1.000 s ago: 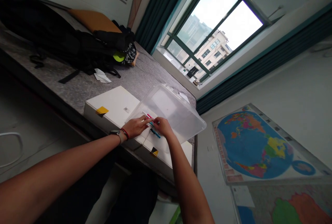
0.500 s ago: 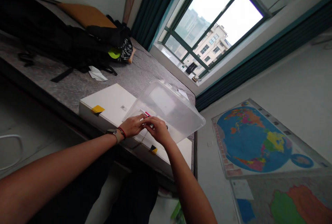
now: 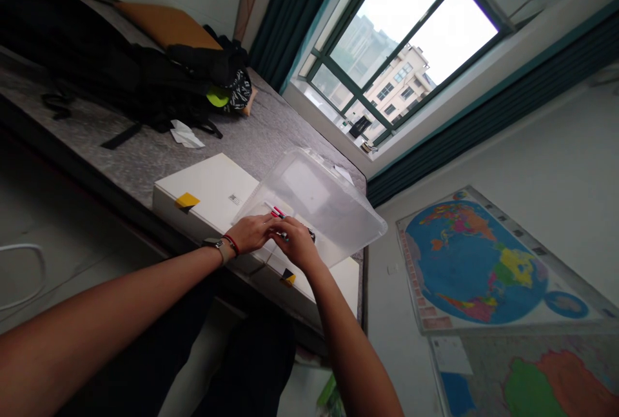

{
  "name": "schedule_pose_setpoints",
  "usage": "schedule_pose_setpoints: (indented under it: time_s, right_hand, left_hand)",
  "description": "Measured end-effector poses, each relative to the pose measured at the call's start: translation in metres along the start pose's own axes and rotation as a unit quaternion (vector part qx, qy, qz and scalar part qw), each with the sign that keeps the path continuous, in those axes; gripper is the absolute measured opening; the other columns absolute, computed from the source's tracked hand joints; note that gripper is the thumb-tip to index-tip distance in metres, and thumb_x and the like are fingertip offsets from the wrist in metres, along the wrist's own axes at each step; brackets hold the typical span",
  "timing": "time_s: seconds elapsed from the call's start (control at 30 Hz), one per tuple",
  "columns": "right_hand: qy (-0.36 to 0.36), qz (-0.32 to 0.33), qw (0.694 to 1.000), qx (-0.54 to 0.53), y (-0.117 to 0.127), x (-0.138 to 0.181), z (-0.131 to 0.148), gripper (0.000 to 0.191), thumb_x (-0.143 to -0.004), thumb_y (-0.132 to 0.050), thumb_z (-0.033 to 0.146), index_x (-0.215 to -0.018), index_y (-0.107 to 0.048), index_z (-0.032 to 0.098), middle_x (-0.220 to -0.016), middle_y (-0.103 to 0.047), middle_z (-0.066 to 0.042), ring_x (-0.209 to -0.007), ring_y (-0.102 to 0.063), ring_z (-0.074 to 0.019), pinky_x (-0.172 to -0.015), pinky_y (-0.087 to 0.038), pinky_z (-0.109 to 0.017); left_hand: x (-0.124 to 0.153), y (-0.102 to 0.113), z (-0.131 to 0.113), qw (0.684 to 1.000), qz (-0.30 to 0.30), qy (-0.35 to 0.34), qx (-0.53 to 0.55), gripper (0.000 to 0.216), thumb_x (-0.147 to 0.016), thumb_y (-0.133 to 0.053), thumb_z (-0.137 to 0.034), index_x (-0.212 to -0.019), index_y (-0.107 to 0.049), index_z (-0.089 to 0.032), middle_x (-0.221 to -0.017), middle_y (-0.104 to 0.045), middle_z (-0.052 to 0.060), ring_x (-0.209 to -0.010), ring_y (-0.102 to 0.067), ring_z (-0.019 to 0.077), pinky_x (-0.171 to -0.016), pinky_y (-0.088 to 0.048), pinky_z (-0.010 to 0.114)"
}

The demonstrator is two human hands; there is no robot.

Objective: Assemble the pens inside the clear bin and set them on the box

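My left hand [image 3: 255,234], with a watch and red bracelet on its wrist, meets my right hand [image 3: 296,241] in front of the translucent plastic box [image 3: 333,201]. Both are closed around a small bunch of slim pens [image 3: 277,211], whose pink and red ends stick up between the fingers. Most of the bunch is hidden by the hands. A small dark item [image 3: 311,234] shows just past my right hand; its kind is unclear. The plastic box is tilted and rests over white boxes [image 3: 207,180].
The white boxes carry yellow-and-black tape [image 3: 187,201] and lie on a grey mattress [image 3: 236,140]. Black bags [image 3: 159,82] and a crumpled tissue [image 3: 186,135] lie to the left. A window [image 3: 387,49] is ahead; a world map [image 3: 474,256] hangs on the right wall.
The view has shifted slightly. Both hands stay together at the pens, with small finger movements; the pens have turned a little, and more of the dark item shows beside my right hand.
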State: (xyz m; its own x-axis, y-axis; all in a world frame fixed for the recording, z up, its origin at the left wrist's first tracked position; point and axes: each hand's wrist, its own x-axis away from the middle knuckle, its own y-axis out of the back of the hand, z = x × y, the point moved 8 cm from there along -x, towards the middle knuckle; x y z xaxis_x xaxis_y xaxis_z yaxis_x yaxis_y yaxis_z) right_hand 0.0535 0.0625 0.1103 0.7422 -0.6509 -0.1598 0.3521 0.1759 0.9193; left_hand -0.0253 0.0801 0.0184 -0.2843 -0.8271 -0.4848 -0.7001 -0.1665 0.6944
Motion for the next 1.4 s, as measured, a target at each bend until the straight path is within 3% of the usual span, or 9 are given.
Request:
schedule_pose_setpoints:
  time_s: [0.37, 0.6, 0.73, 0.93, 1.23, 1.4]
  right_hand:
    - [-0.048, -0.028, 0.998, 0.002, 0.002, 0.004, -0.013, 0.017, -0.089, -0.057, 0.022, -0.102, -0.068, 0.02, -0.095, -0.064, -0.005, -0.084, -0.06, -0.0155, -0.08, -0.046, -0.026]
    - [-0.178, -0.081, 0.978, 0.075, 0.038, 0.014, -0.049, 0.013, -0.087, -0.053, 0.019, -0.092, -0.066, 0.018, -0.091, -0.065, -0.005, -0.082, -0.061, -0.0155, -0.08, -0.045, -0.027]
    - [-0.263, -0.006, 0.953, 0.153, 0.048, 0.025, -0.071, 0.015, -0.087, -0.055, 0.022, -0.097, -0.066, 0.019, -0.097, -0.069, -0.008, -0.09, -0.062, -0.0177, -0.078, -0.044, -0.026]
    - [-0.348, 0.152, 0.903, 0.201, 0.032, 0.04, -0.097, 0.02, -0.082, -0.064, 0.025, -0.101, -0.071, 0.02, -0.101, -0.072, -0.012, -0.091, -0.065, -0.0224, -0.069, -0.043, -0.025]
    - [-0.342, 0.176, 0.899, 0.21, 0.035, 0.033, -0.108, 0.024, -0.081, -0.065, 0.024, -0.103, -0.073, 0.019, -0.102, -0.072, -0.015, -0.087, -0.067, -0.0238, -0.069, -0.046, -0.027]
    - [-0.239, 0.187, 0.937, 0.172, 0.023, 0.015, -0.094, 0.02, -0.078, -0.064, 0.018, -0.095, -0.075, 0.02, -0.094, -0.074, -0.012, -0.083, -0.067, -0.0226, -0.069, -0.043, -0.025]
  left_hand:
    - [0.0, 0.001, -0.002, 1.0, 0.0, -0.002, -0.016, 0.032, -0.095, -0.038, -0.029, -0.119, -0.056, -0.02, -0.107, -0.068, 0.009, -0.101, -0.064, 0.0216, -0.088, -0.048, 0.034]
    - [-0.002, 0.004, 0.001, 0.996, 0.004, 0.049, -0.068, 0.041, -0.099, -0.026, -0.04, -0.109, -0.059, -0.017, -0.093, -0.069, 0.011, -0.086, -0.066, 0.0216, -0.076, -0.049, 0.032]
    - [-0.002, 0.006, 0.001, 0.994, 0.001, 0.069, -0.085, 0.044, -0.1, -0.022, -0.04, -0.106, -0.059, -0.017, -0.089, -0.069, 0.011, -0.081, -0.066, 0.0216, -0.07, -0.048, 0.031]
    - [-0.003, 0.007, 0.002, 0.992, -0.005, 0.083, -0.099, 0.045, -0.1, -0.021, -0.04, -0.106, -0.059, -0.017, -0.089, -0.07, 0.011, -0.08, -0.067, 0.0215, -0.068, -0.046, 0.03]
    - [-0.003, 0.01, -0.004, 0.989, 0.019, 0.084, -0.118, 0.047, -0.1, -0.021, -0.042, -0.1, -0.06, -0.016, -0.084, -0.069, 0.012, -0.079, -0.066, 0.0213, -0.064, -0.044, 0.028]
    - [-0.005, 0.012, -0.008, 0.988, 0.019, 0.079, -0.132, 0.047, -0.1, -0.019, -0.041, -0.099, -0.059, -0.016, -0.083, -0.069, 0.012, -0.078, -0.067, 0.0215, -0.064, -0.044, 0.028]
